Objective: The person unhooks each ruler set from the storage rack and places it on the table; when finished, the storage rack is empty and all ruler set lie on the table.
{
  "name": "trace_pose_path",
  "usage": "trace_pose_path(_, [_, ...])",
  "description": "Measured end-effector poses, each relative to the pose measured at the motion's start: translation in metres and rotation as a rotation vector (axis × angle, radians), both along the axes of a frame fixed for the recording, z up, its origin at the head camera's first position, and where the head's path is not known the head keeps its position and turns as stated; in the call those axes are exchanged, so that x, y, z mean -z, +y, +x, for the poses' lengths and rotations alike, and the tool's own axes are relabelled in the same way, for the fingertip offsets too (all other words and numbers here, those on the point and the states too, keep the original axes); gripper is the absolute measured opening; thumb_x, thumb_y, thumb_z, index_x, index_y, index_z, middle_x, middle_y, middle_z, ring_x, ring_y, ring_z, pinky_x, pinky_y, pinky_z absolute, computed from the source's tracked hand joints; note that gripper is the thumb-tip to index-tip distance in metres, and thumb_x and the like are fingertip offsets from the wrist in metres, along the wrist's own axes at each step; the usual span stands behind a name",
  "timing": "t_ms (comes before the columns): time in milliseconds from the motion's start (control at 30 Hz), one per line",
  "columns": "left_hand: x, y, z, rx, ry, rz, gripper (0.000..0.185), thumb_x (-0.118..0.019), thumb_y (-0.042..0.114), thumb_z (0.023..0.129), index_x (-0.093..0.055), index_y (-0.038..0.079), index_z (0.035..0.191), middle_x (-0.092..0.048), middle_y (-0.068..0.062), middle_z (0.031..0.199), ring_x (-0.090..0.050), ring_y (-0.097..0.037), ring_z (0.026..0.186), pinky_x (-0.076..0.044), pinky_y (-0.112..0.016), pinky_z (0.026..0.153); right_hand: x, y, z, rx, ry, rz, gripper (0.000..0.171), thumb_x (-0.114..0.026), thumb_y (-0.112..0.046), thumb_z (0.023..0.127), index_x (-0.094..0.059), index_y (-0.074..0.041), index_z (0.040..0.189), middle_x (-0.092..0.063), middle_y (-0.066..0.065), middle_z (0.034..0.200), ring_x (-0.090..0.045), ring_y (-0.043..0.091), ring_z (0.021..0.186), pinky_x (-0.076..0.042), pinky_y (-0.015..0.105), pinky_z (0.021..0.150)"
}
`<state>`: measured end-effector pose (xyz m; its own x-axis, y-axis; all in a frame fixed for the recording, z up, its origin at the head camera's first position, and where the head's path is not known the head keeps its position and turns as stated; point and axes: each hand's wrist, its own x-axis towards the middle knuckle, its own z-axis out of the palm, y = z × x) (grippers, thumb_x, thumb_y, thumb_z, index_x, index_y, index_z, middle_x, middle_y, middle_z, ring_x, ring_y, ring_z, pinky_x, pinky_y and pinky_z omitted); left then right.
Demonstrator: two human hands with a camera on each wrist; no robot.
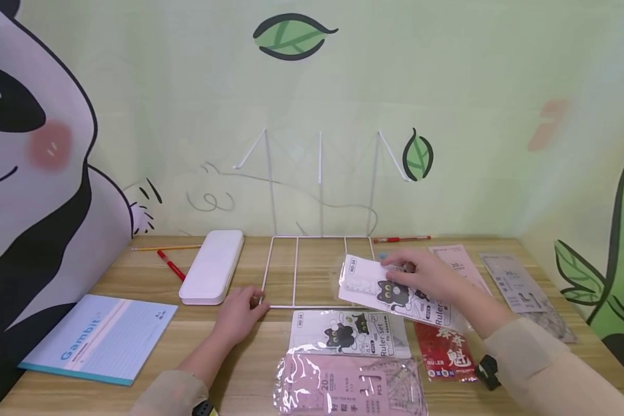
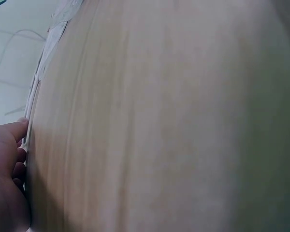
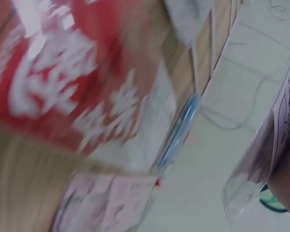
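Note:
My right hand (image 1: 421,274) pinches a clear-sleeved ruler set packet (image 1: 366,283) with black cats printed on white card, tilted above a white wire rack (image 1: 294,271). My left hand (image 1: 241,315) grips the rack's front left corner with thumb and curled fingers, also seen in the left wrist view. In front of the rack lies another black-cat ruler set packet (image 1: 312,335), overlapping a pink ruler set packet (image 1: 304,384) nearer to me. A red ruler packet (image 3: 48,72) lies on the table under my right forearm. In the right wrist view the held packet is partly cut off.
At left lie a blue notebook (image 1: 104,335), a white pencil case (image 1: 213,266), a red pen (image 1: 171,266) and a pencil (image 1: 166,248). Pink (image 1: 457,260) and grey (image 1: 515,283) ruler packets lie at right. Another red pen (image 1: 403,238) lies by the back wall.

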<state>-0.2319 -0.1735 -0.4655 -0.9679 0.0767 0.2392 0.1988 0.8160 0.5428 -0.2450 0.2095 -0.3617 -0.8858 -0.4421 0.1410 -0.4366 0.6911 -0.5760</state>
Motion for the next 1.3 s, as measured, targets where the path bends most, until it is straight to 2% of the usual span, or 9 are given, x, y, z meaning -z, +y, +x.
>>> trace_pose_path(133, [0.0,-0.001,0.0,0.002,0.002,0.0,0.025,-0.069,0.023,0.084,-0.064,0.007,0.102,-0.056,-0.004,0.085,-0.053,-0.025,0.085,-0.042,-0.042,0.077,0.005,0.017,0.005,0.018,-0.045,0.056,0.033,-0.063,-0.041,0.088,-0.064,-0.022,0.115,-0.06,-0.003,0.097,-0.051,0.015,0.08,-0.042,0.033,0.072])
trace_pose_path(233, [0.001,-0.001,-0.001,0.0,0.004,0.0,0.025,-0.069,0.023,0.084,-0.064,0.007,0.102,-0.056,-0.005,0.086,-0.052,-0.025,0.085,-0.042,-0.041,0.077,0.011,0.031,0.008,0.041,-0.028,0.087,0.035,-0.064,-0.043,0.086,-0.065,-0.022,0.114,-0.06,-0.005,0.094,-0.05,0.015,0.078,-0.042,0.031,0.07])
trace_pose_path(367, [0.001,-0.003,-0.001,-0.001,0.007,-0.003,0.024,-0.069,0.023,0.084,-0.064,0.007,0.101,-0.056,-0.005,0.085,-0.052,-0.025,0.084,-0.042,-0.041,0.076,0.016,0.049,0.012,0.053,-0.002,0.093,0.037,-0.068,-0.041,0.083,-0.065,-0.02,0.113,-0.061,-0.003,0.097,-0.051,0.014,0.079,-0.042,0.031,0.07])
trace_pose_path(533, [-0.001,-0.004,0.0,-0.002,0.004,-0.005,0.024,-0.069,0.023,0.084,-0.063,0.006,0.101,-0.056,-0.005,0.085,-0.052,-0.024,0.083,-0.042,-0.041,0.075,0.014,0.066,0.02,0.071,-0.07,0.094,0.04,-0.069,-0.04,0.082,-0.064,-0.018,0.114,-0.06,0.002,0.102,-0.05,0.017,0.082,-0.041,0.033,0.071])
trace_pose_path(667, [0.0,-0.004,-0.001,-0.007,-0.004,-0.014,0.025,-0.069,0.024,0.084,-0.064,0.007,0.102,-0.057,-0.005,0.087,-0.053,-0.025,0.085,-0.043,-0.042,0.076,0.013,0.083,0.026,0.086,-0.083,0.139,0.04,-0.068,-0.042,0.082,-0.063,-0.018,0.115,-0.06,0.004,0.106,-0.05,0.017,0.084,-0.041,0.034,0.072])
trace_pose_path(933, [0.001,-0.002,-0.001,-0.01,-0.008,-0.005,0.025,-0.069,0.024,0.084,-0.064,0.007,0.102,-0.057,-0.006,0.087,-0.053,-0.026,0.086,-0.043,-0.042,0.078,0.016,0.122,0.044,0.108,-0.085,0.212,0.044,-0.069,-0.044,0.081,-0.064,-0.017,0.115,-0.06,0.013,0.112,-0.055,0.028,0.096,-0.044,0.049,0.079])
trace_pose_path(1067, [0.0,-0.002,-0.001,-0.011,-0.001,0.007,0.024,-0.069,0.023,0.084,-0.063,0.006,0.101,-0.057,-0.006,0.086,-0.053,-0.026,0.086,-0.042,-0.042,0.078,0.018,0.14,0.05,0.092,-0.078,0.233,0.043,-0.07,-0.043,0.079,-0.063,-0.017,0.113,-0.061,0.012,0.109,-0.056,0.025,0.093,-0.045,0.045,0.077])
trace_pose_path(1200, [0.0,-0.001,0.0,-0.009,-0.011,0.008,0.024,-0.069,0.023,0.085,-0.063,0.006,0.101,-0.057,-0.006,0.087,-0.053,-0.025,0.086,-0.042,-0.042,0.078,0.021,0.157,0.057,0.07,-0.13,0.254,0.046,-0.071,-0.042,0.079,-0.06,-0.016,0.116,-0.06,0.012,0.107,-0.055,0.022,0.09,-0.045,0.04,0.073])
trace_pose_path(1300, [-0.001,-0.001,0.0,-0.009,-0.008,0.01,0.024,-0.069,0.023,0.084,-0.063,0.006,0.101,-0.057,-0.006,0.087,-0.053,-0.026,0.086,-0.042,-0.042,0.079,0.022,0.169,0.062,0.089,-0.177,0.275,0.048,-0.072,-0.04,0.078,-0.058,-0.014,0.116,-0.057,0.008,0.099,-0.052,0.02,0.084,-0.043,0.036,0.068])
